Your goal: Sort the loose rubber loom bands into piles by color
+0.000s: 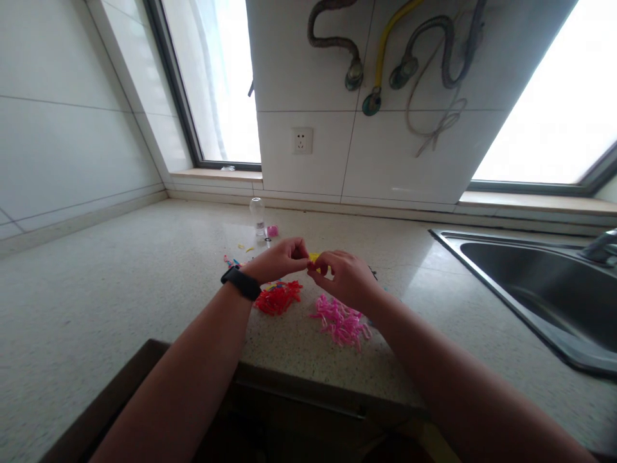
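Over the counter my left hand (pixel 284 257), with a black watch on the wrist, is closed in a pinch. Its fingertips meet those of my right hand (pixel 344 273), which pinches too. Whatever lies between them is too small to make out. Below my left hand is a heap of thin red strips or bands (pixel 278 299). A heap of pink ones (pixel 341 321) lies under my right hand. Some yellow pieces (pixel 315 256) show just behind the fingertips, partly hidden. Mixed coloured pieces (pixel 231 262) stick out beyond my left hand.
Towards the wall a clear plastic bottle (pixel 257 218) stands by a small pink cap-like piece (pixel 272 230). A steel sink (pixel 463 257) is set into the counter at the right. A socket (pixel 303 141) and hoses (pixel 380 58) are on the wall.
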Demonstrator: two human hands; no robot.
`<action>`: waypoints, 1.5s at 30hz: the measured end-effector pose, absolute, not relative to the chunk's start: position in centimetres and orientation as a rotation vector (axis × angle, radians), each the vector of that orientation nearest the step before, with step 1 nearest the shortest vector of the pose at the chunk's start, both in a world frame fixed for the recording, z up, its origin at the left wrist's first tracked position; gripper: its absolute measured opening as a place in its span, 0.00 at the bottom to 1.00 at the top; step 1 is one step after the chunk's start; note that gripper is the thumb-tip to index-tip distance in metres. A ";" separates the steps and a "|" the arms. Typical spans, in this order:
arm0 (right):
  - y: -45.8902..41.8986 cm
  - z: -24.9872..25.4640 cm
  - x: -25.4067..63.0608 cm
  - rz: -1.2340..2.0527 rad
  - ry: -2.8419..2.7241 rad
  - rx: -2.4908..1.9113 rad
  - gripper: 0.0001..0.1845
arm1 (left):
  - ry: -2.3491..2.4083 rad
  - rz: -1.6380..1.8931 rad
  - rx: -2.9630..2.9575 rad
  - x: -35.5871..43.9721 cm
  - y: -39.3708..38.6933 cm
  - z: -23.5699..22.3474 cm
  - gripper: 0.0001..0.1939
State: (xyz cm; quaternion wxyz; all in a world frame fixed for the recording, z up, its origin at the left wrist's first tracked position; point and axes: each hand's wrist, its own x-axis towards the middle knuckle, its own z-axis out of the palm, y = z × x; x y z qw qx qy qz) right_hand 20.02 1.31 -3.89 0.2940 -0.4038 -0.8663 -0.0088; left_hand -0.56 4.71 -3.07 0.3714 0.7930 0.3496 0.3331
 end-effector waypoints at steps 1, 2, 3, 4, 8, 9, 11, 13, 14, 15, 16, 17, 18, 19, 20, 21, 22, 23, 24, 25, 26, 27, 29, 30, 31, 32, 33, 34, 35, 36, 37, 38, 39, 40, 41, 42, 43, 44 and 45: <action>1.3 -3.8 20.0 -0.040 -2.307 -1.073 0.11 | 0.909 0.876 2.042 -0.5 4.7 -3.0 0.09; 1.2 -3.8 20.0 -0.054 -2.312 -1.067 0.12 | 0.920 0.891 2.057 -0.5 4.6 -2.9 0.09; 1.2 -3.7 20.0 -0.065 -2.322 -1.061 0.12 | 0.926 0.898 2.074 -0.5 4.6 -2.9 0.09; 1.2 -3.7 19.9 -0.072 -2.331 -1.058 0.13 | 0.931 0.898 2.088 -0.5 4.5 -2.8 0.09; 1.2 -3.6 19.9 -0.101 -2.294 -1.120 0.13 | 0.941 0.850 2.088 -0.5 4.5 -2.9 0.10; 1.2 -3.6 19.9 -0.106 -2.265 -1.149 0.13 | 0.943 0.842 2.081 -0.5 4.6 -2.9 0.10; 1.3 -3.7 19.9 -0.110 -2.205 -1.208 0.14 | 0.950 0.842 2.064 -0.6 4.7 -3.0 0.10; 1.4 -3.7 19.9 -0.103 -2.184 -1.255 0.14 | 0.977 0.868 2.047 -0.8 5.0 -3.2 0.10; 1.5 -3.8 19.9 -0.094 -2.196 -1.271 0.13 | 0.998 0.893 2.042 -0.8 5.2 -3.2 0.09; 1.6 -3.9 19.9 -0.084 -2.226 -1.275 0.12 | 1.024 0.928 2.038 -0.9 5.4 -3.3 0.09; 1.6 -4.0 19.8 -0.075 -2.270 -1.268 0.11 | 1.058 0.972 2.038 -1.0 5.5 -3.4 0.08; 1.7 -4.1 19.8 -0.066 -2.320 -1.248 0.11 | 1.098 1.025 2.038 -1.0 5.7 -3.4 0.08; 1.7 -4.2 19.6 -0.061 -2.370 -1.219 0.11 | 1.143 1.077 2.037 -1.1 5.9 -3.5 0.08; 1.7 -4.2 19.4 -0.062 -2.415 -1.185 0.11 | 1.190 1.126 2.032 -1.1 6.1 -3.5 0.09; 1.7 -4.3 19.2 -0.069 -2.449 -1.158 0.12 | 1.235 1.167 2.027 -1.2 6.2 -3.5 0.09; 1.6 -4.3 18.9 -0.075 -2.475 -1.139 0.12 | 1.275 1.199 2.025 -1.2 6.3 -3.5 0.09; 1.5 -4.3 18.6 -0.077 -2.496 -1.128 0.12 | 1.304 1.223 2.025 -1.3 6.4 -3.6 0.08; 1.4 -4.3 18.3 -0.074 -2.516 -1.119 0.12 | 1.322 1.239 2.026 -1.3 6.5 -3.6 0.08; 1.2 -4.3 18.1 -0.063 -2.537 -1.105 0.11 | 1.332 1.250 2.029 -1.3 6.6 -3.7 0.08; 1.1 -4.3 17.9 -0.049 -2.558 -1.085 0.12 | 1.337 1.258 2.032 -1.3 6.7 -3.7 0.08; 1.1 -4.3 17.8 -0.032 -2.578 -1.062 0.12 | 1.339 1.260 2.035 -1.4 6.7 -3.8 0.07; 1.1 -4.2 17.8 -0.017 -2.587 -1.043 0.14 | 1.338 1.257 2.040 -1.4 6.8 -3.8 0.07; 1.3 -4.1 18.1 -0.007 -2.562 -1.035 0.14 | 1.321 1.237 2.061 -1.3 6.8 -4.0 0.09; 1.5 -4.1 18.4 -0.014 -2.528 -1.046 0.13 | 1.303 1.219 2.073 -1.3 6.7 -4.0 0.09; 1.7 -4.1 18.7 -0.024 -2.478 -1.067 0.12 | 1.277 1.191 2.086 -1.2 6.7 -4.1 0.10; 1.9 -4.1 19.1 -0.032 -2.415 -1.093 0.11 | 1.252 1.158 2.096 -1.2 6.6 -4.1 0.11; 2.2 -4.1 19.4 -0.036 -2.344 -1.125 0.11 | 1.224 1.117 2.106 -1.0 6.5 -4.1 0.11; 2.4 -4.2 19.7 -0.034 -2.273 -1.156 0.10 | 1.199 1.082 2.116 -0.9 6.3 -4.1 0.11; 2.6 -4.2 20.0 -0.024 -2.207 -1.184 0.09 | 1.176 1.055 2.119 -0.8 6.2 -4.1 0.11; 2.7 -4.3 20.2 -0.008 -2.159 -1.201 0.09 | 1.155 1.036 2.118 -0.6 6.0 -4.1 0.11; 2.8 -4.4 20.3 0.011 -2.131 -1.203 0.09 | 1.137 1.026 2.111 -0.5 5.8 -4.0 0.11; 2.8 -4.4 20.4 0.029 -2.124 -1.193 0.09 | 1.116 1.018 2.100 -0.3 5.7 -3.9 0.11; 2.8 -4.5 20.5 0.044 -2.132 -1.174 0.10 | 1.089 1.006 2.086 -0.2 5.5 -3.9 0.12; 2.7 -4.5 20.6 0.054 -2.146 -1.150 0.09 | 1.054 0.991 2.069 -0.1 5.4 -3.8 0.12; 2.7 -4.4 20.6 0.058 -2.159 -1.126 0.08 | 1.015 0.976 2.049 0.0 5.4 -3.8 0.12; 2.6 -4.4 20.6 0.057 -2.170 -1.105 0.08 | 0.976 0.965 2.026 0.1 5.3 -3.7 0.12; 2.5 -4.3 20.7 0.055 -2.173 -1.087 0.07 | 0.944 0.957 2.003 0.1 5.2 -3.7 0.12; 2.4 -4.3 20.8 0.054 -2.170 -1.073 0.07 | 0.921 0.952 1.981 0.2 5.2 -3.7 0.12; 2.4 -4.2 20.9 0.057 -2.163 -1.062 0.07 | 0.909 0.951 1.964 0.2 5.1 -3.7 0.13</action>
